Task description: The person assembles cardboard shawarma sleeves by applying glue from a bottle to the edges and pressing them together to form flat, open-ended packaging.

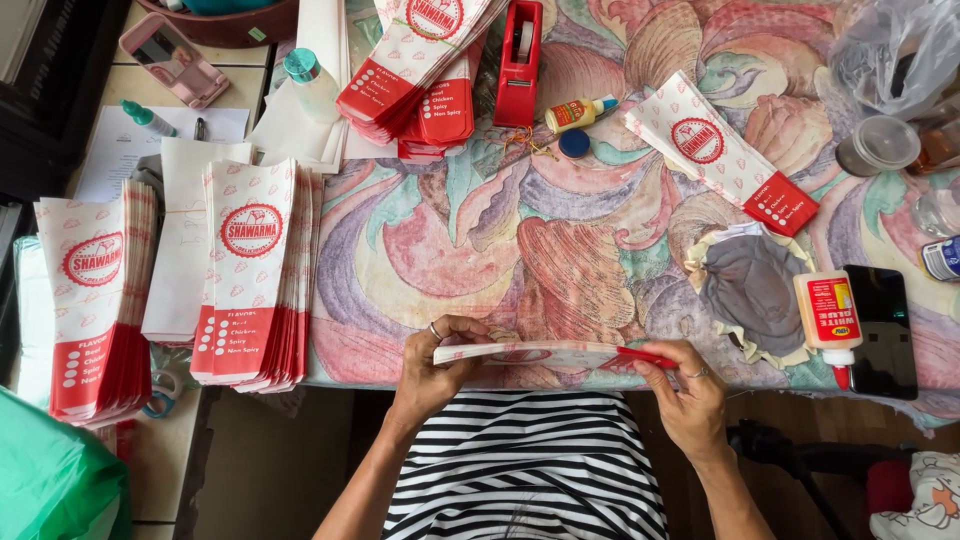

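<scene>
Both hands hold one flat stack of paper bags, seen edge-on, level, at the near edge of the worktop, just above the person's striped shirt.

Left hand: grip clenched on the white end of the stack, thumb on top, fingers underneath, ring on one finger.
Right hand: grip clenched on the red end of the stack, thumb on top, ring on one finger too.

Worktop carries a cloth with a big swirly floral print.

Left side: two tall stacks of the same white-and-red bags, one near the left hand and one further out, fanned edges showing. Plain white sheets between them.

Far side: another fanned pile of bags, a red tape dispenser just beside it, a small glue bottle lying on its side with a blue cap near it.

Right of centre: a single bag lying diagonally, well apart from the hands. Below it a crumpled grey cloth. Just beside that, a white glue bottle with red nozzle pointing toward the near edge, touching or nearly touching a black phone, screen dark.

Far right corner: clear plastic bag, a lidded plastic tub.

Far left: pink phone-like thing, teal-capped bottle. Green bag at bottom left.
</scene>
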